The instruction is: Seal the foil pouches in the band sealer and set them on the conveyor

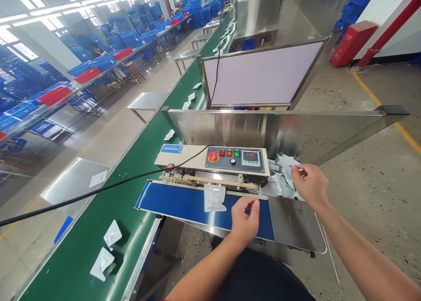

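A band sealer (194, 161) with a red stop button and lit display stands before me. One silvery pouch (215, 199) hangs from its sealing band, over the blue conveyor belt (177, 200). Just right of that pouch, above the belt, is my left hand (246, 221), its fingers curled closed with nothing visible in them. At the machine's right end lies a pile of silvery pouches (279, 182). My right hand (312, 185) pinches the edge of a pouch (287, 165) on this pile; the fingertips partly cover the edge.
A long green conveyor (131, 222) runs along the left, carrying scattered pouches (102, 263). A black cable (108, 187) crosses in front of it to the sealer. Behind the machine rises a metal partition (230, 128). A steel plate (301, 224) extends the blue belt rightward.
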{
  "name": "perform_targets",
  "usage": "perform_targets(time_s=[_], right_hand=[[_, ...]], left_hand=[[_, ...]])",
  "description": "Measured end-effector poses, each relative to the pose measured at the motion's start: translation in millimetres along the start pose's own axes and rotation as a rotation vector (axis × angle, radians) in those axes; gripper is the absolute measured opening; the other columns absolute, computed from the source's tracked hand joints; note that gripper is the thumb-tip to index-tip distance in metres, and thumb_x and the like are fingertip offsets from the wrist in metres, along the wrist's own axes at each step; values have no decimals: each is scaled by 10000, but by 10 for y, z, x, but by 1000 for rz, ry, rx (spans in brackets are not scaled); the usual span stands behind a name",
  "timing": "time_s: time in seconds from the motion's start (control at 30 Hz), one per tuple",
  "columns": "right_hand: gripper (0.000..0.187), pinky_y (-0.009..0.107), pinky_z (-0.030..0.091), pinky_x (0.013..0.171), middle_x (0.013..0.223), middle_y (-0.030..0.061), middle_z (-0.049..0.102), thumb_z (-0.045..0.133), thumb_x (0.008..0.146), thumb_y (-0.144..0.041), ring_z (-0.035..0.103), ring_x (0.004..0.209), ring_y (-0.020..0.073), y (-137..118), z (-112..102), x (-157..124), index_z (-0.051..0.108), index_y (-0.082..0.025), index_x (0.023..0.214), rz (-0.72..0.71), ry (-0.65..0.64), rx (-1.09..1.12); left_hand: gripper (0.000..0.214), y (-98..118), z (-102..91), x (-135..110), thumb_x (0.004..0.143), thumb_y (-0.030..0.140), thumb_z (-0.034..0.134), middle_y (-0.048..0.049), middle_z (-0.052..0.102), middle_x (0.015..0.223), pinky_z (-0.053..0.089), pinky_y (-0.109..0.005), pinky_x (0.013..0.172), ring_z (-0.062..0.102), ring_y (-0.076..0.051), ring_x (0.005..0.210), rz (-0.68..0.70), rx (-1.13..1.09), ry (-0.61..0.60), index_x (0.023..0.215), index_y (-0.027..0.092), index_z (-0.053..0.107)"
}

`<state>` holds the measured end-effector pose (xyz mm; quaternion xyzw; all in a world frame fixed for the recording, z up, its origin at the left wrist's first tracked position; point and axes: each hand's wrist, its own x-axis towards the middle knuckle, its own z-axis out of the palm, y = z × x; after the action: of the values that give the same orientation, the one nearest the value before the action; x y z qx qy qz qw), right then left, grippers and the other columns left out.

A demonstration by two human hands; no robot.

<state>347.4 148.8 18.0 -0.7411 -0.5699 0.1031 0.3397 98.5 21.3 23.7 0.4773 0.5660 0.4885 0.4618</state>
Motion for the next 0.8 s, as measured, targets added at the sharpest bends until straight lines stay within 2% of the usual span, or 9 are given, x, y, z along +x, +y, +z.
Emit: perform_targets(time_s=[0.07, 0.17, 0.27, 0.37, 0.43, 0.53, 0.6, 0.7, 0.8], right_hand=[[358, 408, 573, 919, 1048, 147, 769, 578, 1020, -524, 692, 874, 270, -76, -186, -332, 746, -210, 987, -60, 145, 75], [424, 394, 597, 913, 1067, 144, 787, 583, 1048, -611, 716, 889, 268, -254, -346, -860, 759, -233, 973, -68, 145, 172], [501, 409, 629, 934, 1061, 151, 799, 591, 1022, -715, 750, 973, 303, -333, -393, -1281, 764, -257, 915, -17, -11, 282], [591, 392, 650, 810, 1151, 166, 797, 618, 970, -793, 760, 929, 305, -245, -406, -1524, 793, -238, 1074, 187, -45, 359], [673, 363, 620, 680, 1077, 160, 804, 660, 896, -832, 748, 816, 294, -148, -407, -1582, 795, -217, 1133, 356, -93, 362], [655, 343, 576, 628, 835, 119, 782, 697, 789, -840, 718, 727, 286, -40, -375, -1538, 805, -214, 947, 447, -262, 378], [607, 333, 541, 593, 722, 98, 737, 711, 742, -808, 680, 676, 267, -7, -323, -1457, 793, -215, 845, 508, -299, 391], [553, 319, 461, 493, 604, 57, 647, 766, 658, -734, 572, 553, 220, 1, -211, -1334, 785, -204, 816, 697, -281, 440], [519, 305, 435, 457, 581, 41, 620, 829, 592, -658, 525, 508, 190, -40, -83, -1258, 779, -188, 806, 785, -292, 561]], left_hand=[[361, 84, 213, 75, 1042, 507, 712, -175, 819, 1175, 612, -439, 1019, 747, -312, 1077, 30, -17, -60, 1169, 202, 857], [405, 132, 489, 181, 1014, 458, 750, -182, 791, 1353, 544, -492, 1182, 717, -352, 1256, 50, -43, -115, 1319, 205, 829], [365, 66, 620, 222, 1043, 485, 687, -159, 834, 1215, 565, -457, 1128, 748, -330, 1137, -12, -46, -192, 1183, 201, 868], [420, -81, 587, 177, 1051, 547, 647, -129, 844, 1036, 601, -390, 982, 749, -292, 966, -97, -36, -255, 1057, 201, 884], [446, -196, 524, 125, 1027, 583, 672, -126, 840, 1010, 602, -369, 927, 739, -283, 933, -133, -48, -280, 1047, 192, 886], [501, -366, 465, 91, 980, 635, 718, -127, 841, 991, 597, -353, 860, 732, -272, 901, -211, -115, -282, 1031, 165, 887], [540, -469, 472, 131, 922, 676, 763, -111, 823, 898, 588, -346, 795, 718, -259, 829, -323, -139, -222, 933, 148, 876], [520, -598, 507, 265, 806, 668, 868, -78, 771, 756, 584, -349, 744, 691, -236, 739, -523, -164, -72, 775, 150, 834], [447, -682, 477, 398, 720, 585, 959, -86, 784, 767, 617, -377, 784, 724, -251, 776, -631, -226, 10, 778, 158, 840]])
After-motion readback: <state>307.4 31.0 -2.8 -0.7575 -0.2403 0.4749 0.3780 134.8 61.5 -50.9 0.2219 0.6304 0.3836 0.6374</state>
